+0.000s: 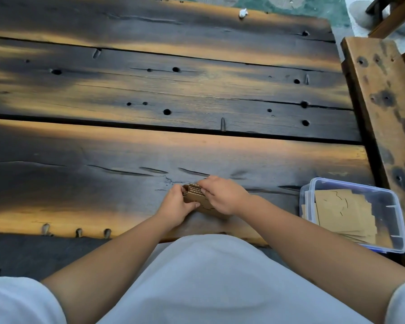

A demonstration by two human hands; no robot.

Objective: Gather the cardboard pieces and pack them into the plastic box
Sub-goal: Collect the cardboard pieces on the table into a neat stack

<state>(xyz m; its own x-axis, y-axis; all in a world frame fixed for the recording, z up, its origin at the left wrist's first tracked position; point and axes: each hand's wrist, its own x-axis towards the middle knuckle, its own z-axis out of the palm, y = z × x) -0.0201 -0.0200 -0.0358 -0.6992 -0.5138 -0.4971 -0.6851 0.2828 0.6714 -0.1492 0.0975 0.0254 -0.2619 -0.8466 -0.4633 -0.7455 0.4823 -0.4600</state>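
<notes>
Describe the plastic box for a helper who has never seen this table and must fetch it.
Start at the dark plank table and go to its near right corner, beside the wooden bench. The box sits there, right of both hands. It is clear with a blue rim, lidless, and already holds flat cardboard pieces.

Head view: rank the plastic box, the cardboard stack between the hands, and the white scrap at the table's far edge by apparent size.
1. plastic box, clearly largest.
2. cardboard stack, partly covered by the left hand and right hand.
3. white scrap, smallest, though it lies farthest from the camera, so its true size is unsure.
</notes>
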